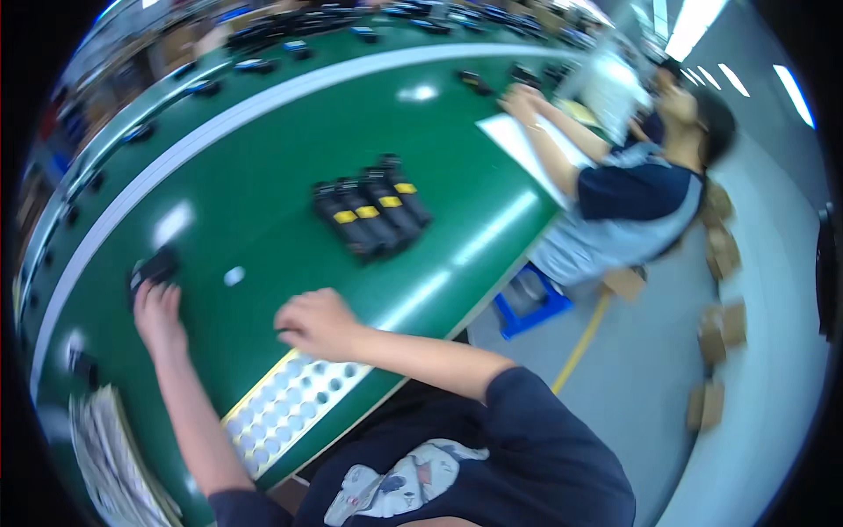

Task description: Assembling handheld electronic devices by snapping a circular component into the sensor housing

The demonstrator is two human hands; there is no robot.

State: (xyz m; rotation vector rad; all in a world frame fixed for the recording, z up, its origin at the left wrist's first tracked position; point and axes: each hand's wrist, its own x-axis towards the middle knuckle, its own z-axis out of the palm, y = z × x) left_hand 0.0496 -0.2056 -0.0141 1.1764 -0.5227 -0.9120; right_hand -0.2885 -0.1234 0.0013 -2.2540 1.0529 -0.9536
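Note:
My left hand (160, 312) reaches to the left part of the green table, its fingers closed on a small black object (158, 263), blurred by motion. My right hand (320, 323), fingers curled, hovers by the top end of a sheet of round stickers (285, 406). Whatever its fingertips pinch, if anything, is too blurred to make out. Grey-white circles fill most of that sheet, with darker gaps near its right end. Between my hands and farther out lies a small white disc (234, 276). Beyond my right hand, several black handheld devices (373, 211) with yellow labels lie side by side.
A co-worker (632, 193) sits at right, arms over a white sheet (527, 154) on the table. Folded papers (110, 448) and another dark object (83, 364) lie at left. A pale curved strip (237, 110) crosses behind. A blue stool (534, 303) and cardboard boxes (722, 329) stand on the floor.

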